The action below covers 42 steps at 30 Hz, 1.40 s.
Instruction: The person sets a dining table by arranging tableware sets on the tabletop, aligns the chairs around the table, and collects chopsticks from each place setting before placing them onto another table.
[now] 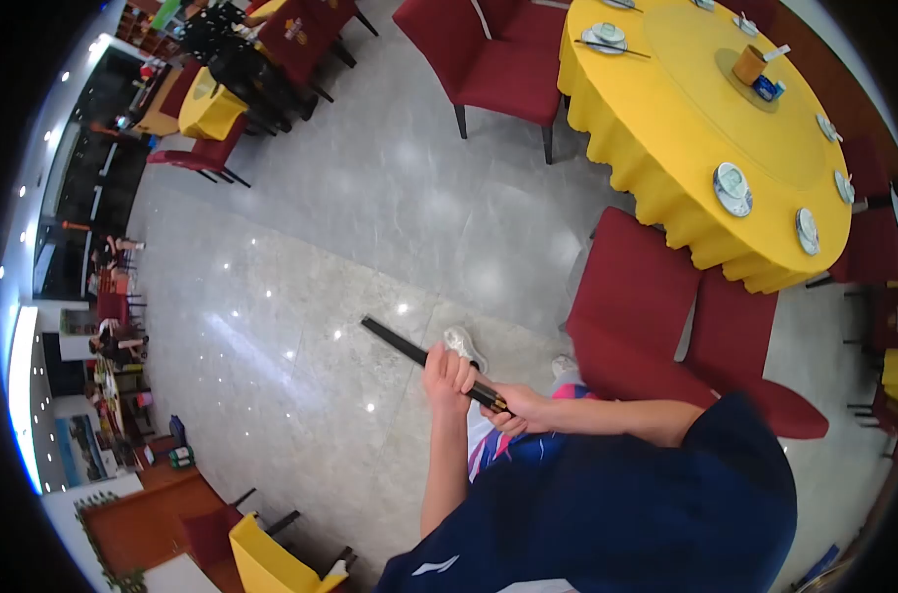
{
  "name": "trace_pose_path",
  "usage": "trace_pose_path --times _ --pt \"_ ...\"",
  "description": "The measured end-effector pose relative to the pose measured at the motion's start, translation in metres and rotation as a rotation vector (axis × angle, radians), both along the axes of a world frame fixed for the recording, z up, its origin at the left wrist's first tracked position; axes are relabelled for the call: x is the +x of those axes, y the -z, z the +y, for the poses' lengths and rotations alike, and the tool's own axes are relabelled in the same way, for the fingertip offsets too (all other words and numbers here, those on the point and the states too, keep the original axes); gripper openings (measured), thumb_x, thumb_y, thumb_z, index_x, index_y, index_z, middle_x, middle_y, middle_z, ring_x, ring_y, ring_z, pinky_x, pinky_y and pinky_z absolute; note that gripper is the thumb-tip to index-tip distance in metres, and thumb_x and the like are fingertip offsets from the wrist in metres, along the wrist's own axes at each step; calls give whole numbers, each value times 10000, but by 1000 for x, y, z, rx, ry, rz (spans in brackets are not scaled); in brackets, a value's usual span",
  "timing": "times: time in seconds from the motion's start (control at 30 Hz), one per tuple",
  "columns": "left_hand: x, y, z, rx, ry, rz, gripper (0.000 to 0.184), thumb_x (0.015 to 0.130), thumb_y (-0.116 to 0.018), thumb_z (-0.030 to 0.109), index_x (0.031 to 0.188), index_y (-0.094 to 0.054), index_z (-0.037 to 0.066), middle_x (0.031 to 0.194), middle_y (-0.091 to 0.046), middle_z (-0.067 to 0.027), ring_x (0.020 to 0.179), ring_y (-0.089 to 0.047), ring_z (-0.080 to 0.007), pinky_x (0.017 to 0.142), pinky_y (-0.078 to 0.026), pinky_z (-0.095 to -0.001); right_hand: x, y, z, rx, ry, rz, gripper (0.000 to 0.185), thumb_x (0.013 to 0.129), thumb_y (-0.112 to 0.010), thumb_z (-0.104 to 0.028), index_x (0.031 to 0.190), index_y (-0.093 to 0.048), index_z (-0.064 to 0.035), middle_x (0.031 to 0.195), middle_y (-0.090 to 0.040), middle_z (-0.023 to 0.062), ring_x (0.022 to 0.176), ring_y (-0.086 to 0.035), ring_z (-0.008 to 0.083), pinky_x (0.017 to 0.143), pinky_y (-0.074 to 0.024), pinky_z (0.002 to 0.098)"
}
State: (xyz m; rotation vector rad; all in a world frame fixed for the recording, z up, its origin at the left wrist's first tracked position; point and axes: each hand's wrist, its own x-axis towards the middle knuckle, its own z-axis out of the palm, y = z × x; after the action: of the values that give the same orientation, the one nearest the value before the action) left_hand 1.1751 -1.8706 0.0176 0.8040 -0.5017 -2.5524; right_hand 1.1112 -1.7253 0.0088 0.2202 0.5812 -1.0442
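A bundle of black chopsticks with gold-banded ends is held slantwise in front of my body, above the floor. My left hand wraps round the middle of the bundle. Closer to my body, my right hand is closed round the gold-banded end. The far ends stick out past my left hand, up and to the left. How many sticks there are cannot be made out. Below the hands, a light-coloured shoe shows on the floor.
On the right stands a round table with a yellow cloth, set with stacked bowls and plates and a wooden holder. Dark red chairs stand against it. Another person is at the upper left. A yellow-covered chair is at bottom left.
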Motion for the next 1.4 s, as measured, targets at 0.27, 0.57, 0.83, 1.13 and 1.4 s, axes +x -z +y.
trace_pose_path --times 0.27,0.57,0.83,1.13,1.4 --pt "-54 35 -162 593 272 506 474 1030 -317 235 567 -333 133 466 -302 9 369 -281 -103 360 -292 -251 -37 -14 -146 -62 56 432 689 977 -271 -622 844 -601 -32 583 -559 50 366 -410 92 348 -314 236" --pt "-177 48 -289 525 500 193 490 1005 -389 231 527 -308 163 429 -258 33 340 -242 -83 333 -236 -244 -203 72 -195 352 596 1069 232 930 -550 -287 823 -612 -91 637 -545 -5 491 -502 82 424 -390 245" --pt "-318 62 -306 441 406 55 488 997 -396 229 523 -293 175 427 -244 43 344 -238 -83 336 -219 -243 -559 148 -102 291 1368 315 157 928 -549 -229 839 -599 -109 609 -509 -30 428 -413 63 356 -314 191" --pt "-465 -10 -290 217 206 -134 510 983 -463 271 513 -279 191 441 -233 55 347 -241 -79 333 -230 -244 -914 306 54 606 1333 641 478 975 -390 -527 1148 -579 -123 651 -458 -32 442 -361 90 346 -309 237" --pt "-486 -57 -289 103 62 -242 488 989 -443 251 532 -286 186 437 -235 56 344 -235 -72 320 -232 -236 -984 229 30 751 1076 692 520 900 -494 -621 938 -566 -107 592 -364 -49 417 -264 83 351 -153 240"
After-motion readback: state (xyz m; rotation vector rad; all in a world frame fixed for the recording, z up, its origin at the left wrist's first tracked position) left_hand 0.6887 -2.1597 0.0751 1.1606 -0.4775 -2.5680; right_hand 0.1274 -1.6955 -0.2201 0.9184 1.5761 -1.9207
